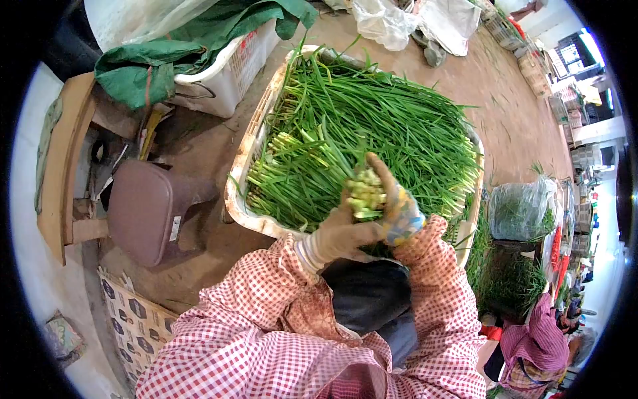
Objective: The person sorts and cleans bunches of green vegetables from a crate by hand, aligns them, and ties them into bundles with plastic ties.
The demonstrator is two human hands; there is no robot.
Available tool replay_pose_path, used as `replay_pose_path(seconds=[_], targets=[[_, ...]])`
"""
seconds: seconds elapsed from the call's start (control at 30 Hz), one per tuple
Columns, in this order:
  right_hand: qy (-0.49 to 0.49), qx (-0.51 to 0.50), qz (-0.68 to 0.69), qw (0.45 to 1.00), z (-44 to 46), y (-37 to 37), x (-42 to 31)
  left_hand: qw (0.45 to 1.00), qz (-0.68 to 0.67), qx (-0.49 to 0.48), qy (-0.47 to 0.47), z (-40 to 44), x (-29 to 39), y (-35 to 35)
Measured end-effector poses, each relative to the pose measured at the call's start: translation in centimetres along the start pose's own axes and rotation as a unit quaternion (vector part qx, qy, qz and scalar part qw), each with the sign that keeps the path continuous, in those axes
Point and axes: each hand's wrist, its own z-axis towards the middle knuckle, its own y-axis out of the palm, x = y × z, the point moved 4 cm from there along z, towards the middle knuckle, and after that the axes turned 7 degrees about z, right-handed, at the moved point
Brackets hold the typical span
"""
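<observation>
Both gloved hands are closed round a bunch of garlic chives (366, 193), its pale cut ends turned up toward me. My left hand (340, 234), in a whitish knitted glove, wraps the bunch from the left and below. On the other side, my right hand (397, 209) grips it with thumb and fingers, in a worn glove with a blue and yellow patterned cuff. Just beyond them, a large pale plastic crate (237, 199) is heaped with long green chives (385, 110), pale stem ends along its left and right sides. The lower fingers are partly hidden.
A brown stool (141, 213) and a white crate (246, 66) with green cloth (166, 63) stand at left. On the right are a plastic-wrapped bundle of greens (522, 211) and a co-worker in a striped top (537, 339). White sacks (445, 23) lie at the back.
</observation>
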Motion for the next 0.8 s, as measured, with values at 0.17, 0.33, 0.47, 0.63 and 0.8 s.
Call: replay_pose_path(seconds=[0.17,0.33,0.47,0.63,0.8], targets=[[0.037,0.118,0.325,0.938,-1.8,-1.4,3.9,0.977,0.119,-0.115,-0.135,2.2,5.2,1.4],[-0.107,0.159,-0.410,0.892,-3.0,-3.8,3.9,0.991,0.031,-0.059,-0.112,-1.5,5.9,2.0],[-0.022,0.259,0.102,0.960,-4.1,-4.4,4.8,0.906,-0.032,0.326,-0.268,-2.9,2.8,-3.3],[-0.046,0.198,-0.114,0.972,-3.0,-3.5,4.2,0.860,0.090,0.405,-0.298,4.0,-0.3,-6.6],[0.034,0.192,0.001,0.981,-2.2,-2.0,3.2,0.915,0.004,0.340,-0.215,7.0,-6.1,-5.2]])
